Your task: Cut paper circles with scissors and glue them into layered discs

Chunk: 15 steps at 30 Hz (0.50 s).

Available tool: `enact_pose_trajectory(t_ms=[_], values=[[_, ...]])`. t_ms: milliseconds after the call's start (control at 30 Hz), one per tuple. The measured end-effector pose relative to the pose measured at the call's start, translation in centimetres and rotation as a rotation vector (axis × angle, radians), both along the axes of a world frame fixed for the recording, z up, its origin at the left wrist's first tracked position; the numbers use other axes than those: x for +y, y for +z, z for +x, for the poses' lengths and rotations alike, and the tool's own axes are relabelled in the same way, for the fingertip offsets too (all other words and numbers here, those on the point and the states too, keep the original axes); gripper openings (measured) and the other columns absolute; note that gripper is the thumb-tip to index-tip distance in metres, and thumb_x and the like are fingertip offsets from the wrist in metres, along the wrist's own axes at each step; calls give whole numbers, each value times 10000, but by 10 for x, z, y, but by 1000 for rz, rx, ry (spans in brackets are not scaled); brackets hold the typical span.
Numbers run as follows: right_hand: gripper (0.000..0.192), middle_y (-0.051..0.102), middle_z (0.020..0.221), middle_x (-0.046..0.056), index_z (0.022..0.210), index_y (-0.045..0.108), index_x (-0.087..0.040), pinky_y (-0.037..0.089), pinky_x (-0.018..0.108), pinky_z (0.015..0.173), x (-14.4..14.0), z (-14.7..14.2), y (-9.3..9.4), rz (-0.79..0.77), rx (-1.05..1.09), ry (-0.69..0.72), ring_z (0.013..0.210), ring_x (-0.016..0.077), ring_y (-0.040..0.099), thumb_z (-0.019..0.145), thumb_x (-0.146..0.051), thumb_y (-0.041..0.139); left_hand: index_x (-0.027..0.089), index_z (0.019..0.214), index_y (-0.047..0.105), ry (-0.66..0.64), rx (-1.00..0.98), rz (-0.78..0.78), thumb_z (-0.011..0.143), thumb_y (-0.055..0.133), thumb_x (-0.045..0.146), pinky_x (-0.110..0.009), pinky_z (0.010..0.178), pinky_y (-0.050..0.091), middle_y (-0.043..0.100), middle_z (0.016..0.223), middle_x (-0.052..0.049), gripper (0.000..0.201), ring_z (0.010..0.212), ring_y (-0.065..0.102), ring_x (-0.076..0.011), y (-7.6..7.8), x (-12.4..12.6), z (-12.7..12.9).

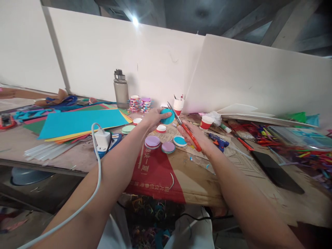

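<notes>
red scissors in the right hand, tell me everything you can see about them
The red-handled scissors with grey metal blades are held in the right hand, whose fingers wrap the glossy, plastic-looking handles. The blades stand partly open and point up and away to the left, tips near a white paper cup. They meet the edge of the teal round foam disc that the left hand grips. The scissors are raised above the brown cardboard sheet, not resting on it.
</notes>
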State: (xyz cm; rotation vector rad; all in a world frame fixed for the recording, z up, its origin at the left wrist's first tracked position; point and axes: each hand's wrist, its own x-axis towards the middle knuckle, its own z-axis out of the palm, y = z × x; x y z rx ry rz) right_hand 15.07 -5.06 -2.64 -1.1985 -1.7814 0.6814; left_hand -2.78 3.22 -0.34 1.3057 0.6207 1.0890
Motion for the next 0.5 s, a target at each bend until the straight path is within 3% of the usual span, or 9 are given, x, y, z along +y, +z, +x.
enact_pose_trajectory(t_ms=[300,500], values=[[388,392,644,-53,804,463,-239,289,224,466,-5,2,3,-22,-67,33,535,90,329,805,-603,598,111,726,641,-41,48,-33,574,880,242,-250,655,503,626,627,2,312,607,598,-107,0,5,-3],[386,401,629,-47,781,456,-234,272,230,454,-2,3,2,7,-110,23,519,91,319,835,-599,569,112,706,638,-69,77,-28,560,886,234,-227,602,478,604,578,15,313,547,558,-90,2,5,-6]])
